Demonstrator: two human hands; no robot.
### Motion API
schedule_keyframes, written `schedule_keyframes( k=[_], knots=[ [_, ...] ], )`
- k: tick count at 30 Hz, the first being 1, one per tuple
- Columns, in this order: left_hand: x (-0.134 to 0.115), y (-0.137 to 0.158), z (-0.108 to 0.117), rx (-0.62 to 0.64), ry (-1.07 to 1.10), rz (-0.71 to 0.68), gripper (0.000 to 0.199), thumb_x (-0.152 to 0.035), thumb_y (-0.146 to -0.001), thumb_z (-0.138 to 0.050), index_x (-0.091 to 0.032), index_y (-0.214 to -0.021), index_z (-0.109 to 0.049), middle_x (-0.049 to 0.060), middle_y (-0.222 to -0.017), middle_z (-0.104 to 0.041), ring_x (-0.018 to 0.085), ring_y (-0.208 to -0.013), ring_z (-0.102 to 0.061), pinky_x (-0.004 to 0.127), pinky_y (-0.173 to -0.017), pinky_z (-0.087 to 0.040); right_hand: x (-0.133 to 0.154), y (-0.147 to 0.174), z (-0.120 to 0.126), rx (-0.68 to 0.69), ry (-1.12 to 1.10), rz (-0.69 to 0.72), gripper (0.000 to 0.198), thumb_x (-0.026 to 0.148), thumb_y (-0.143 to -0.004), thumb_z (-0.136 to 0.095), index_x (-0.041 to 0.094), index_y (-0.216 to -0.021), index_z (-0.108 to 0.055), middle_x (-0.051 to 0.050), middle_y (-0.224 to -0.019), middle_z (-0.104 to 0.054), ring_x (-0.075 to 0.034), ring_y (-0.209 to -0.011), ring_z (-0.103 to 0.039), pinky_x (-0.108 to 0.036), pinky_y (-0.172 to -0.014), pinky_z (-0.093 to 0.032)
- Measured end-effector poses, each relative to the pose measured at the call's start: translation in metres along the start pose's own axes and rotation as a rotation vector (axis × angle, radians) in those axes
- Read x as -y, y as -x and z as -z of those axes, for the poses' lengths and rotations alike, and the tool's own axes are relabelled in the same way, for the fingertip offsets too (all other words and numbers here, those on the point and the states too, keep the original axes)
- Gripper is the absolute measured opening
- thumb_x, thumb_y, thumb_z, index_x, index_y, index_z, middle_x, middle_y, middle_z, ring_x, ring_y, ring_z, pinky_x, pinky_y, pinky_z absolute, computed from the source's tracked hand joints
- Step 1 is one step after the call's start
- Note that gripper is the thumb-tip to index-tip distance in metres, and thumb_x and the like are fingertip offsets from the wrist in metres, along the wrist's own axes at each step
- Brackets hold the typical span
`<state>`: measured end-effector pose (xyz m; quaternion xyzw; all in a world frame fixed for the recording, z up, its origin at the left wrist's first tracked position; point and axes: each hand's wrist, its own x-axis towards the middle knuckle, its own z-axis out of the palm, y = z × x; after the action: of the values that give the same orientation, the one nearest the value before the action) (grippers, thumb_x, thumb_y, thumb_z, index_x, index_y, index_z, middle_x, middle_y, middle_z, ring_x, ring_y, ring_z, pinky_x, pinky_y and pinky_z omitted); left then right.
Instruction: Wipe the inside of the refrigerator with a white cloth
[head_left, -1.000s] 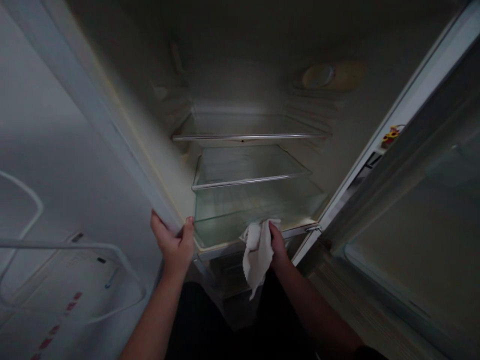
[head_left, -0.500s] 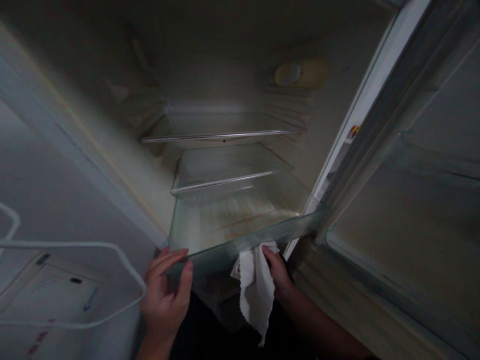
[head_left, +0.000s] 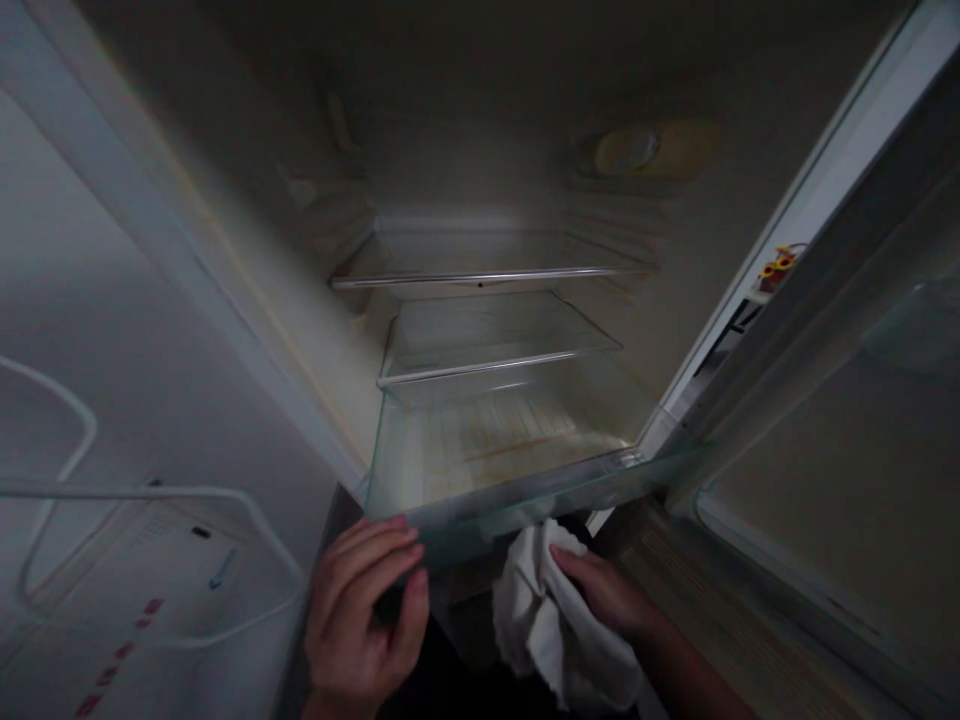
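Observation:
My left hand (head_left: 367, 615) is at the left front corner of a clear glass shelf (head_left: 465, 520), fingers curled at its edge and thumb a little below them. The shelf juts out of a fridge. Exactly how the fingers meet the glass is hard to see in the dim light. In my right hand (head_left: 600, 590) is a crumpled white cloth (head_left: 532, 605), pinched near its top and hanging below the shelf's front edge.
Two more glass shelves (head_left: 495, 276) with trimmed front edges sit deeper inside. The open fridge door (head_left: 847, 480) stands at the right. A yellowish lamp cover (head_left: 682, 150) is on the inner right wall. At left, a white cable (head_left: 150, 491) crosses a white surface. Brownish stains mark the fridge floor.
The view has shifted, so the fridge appears farther right. My right hand has moved lower with the cloth, which is now more bunched. My left hand stays by the shelf's left corner.

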<state>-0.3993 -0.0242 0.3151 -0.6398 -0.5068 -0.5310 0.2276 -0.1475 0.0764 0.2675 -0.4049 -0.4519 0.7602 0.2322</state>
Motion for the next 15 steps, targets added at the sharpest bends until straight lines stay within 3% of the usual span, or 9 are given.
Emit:
schedule_keyframes(
  k=[4, 8, 11, 15],
  knots=[
    [-0.020, -0.012, -0.003, 0.171, 0.042, -0.218, 0.014, -0.015, -0.090, -0.063, -0.017, -0.103, -0.070, 0.005, -0.096, -0.078, 0.020, -0.102, -0.073, 0.043, -0.105, -0.054, 0.014, 0.022, -0.006, 0.156, -0.105, -0.077, 0.070, 0.079, -0.062, -0.081, 0.015, -0.089, -0.080, -0.010, -0.088, -0.076, -0.029, -0.093, -0.072, -0.045, -0.102, -0.049],
    [-0.027, -0.022, 0.001, 0.258, 0.161, -0.265, 0.018, -0.020, -0.097, -0.055, -0.015, -0.106, -0.070, 0.005, -0.091, -0.079, 0.017, -0.095, -0.074, 0.037, -0.097, -0.059, 0.040, 0.027, -0.012, 0.195, -0.156, 0.005, 0.067, 0.080, -0.059, -0.082, 0.017, -0.081, -0.078, -0.008, -0.076, -0.073, -0.027, -0.086, -0.071, -0.042, -0.091, -0.053],
    [-0.024, -0.029, 0.007, 0.253, 0.159, -0.289, 0.019, -0.021, -0.098, -0.055, -0.014, -0.106, -0.070, 0.006, -0.091, -0.079, 0.016, -0.095, -0.074, 0.033, -0.091, -0.061, 0.071, 0.024, -0.009, 0.091, -0.030, 0.088, 0.060, 0.073, -0.060, -0.087, 0.018, -0.081, -0.076, -0.005, -0.078, -0.071, -0.022, -0.081, -0.068, -0.034, -0.079, -0.054],
    [-0.016, -0.036, 0.011, 0.206, 0.060, -0.297, 0.017, -0.017, -0.093, -0.062, -0.014, -0.106, -0.071, 0.005, -0.094, -0.079, 0.018, -0.100, -0.073, 0.035, -0.094, -0.059, 0.137, 0.029, 0.000, -0.189, 0.065, 0.256, 0.052, 0.067, -0.066, -0.085, 0.020, -0.086, -0.071, -0.002, -0.074, -0.066, -0.018, -0.070, -0.063, -0.030, -0.064, -0.051]
  ],
)
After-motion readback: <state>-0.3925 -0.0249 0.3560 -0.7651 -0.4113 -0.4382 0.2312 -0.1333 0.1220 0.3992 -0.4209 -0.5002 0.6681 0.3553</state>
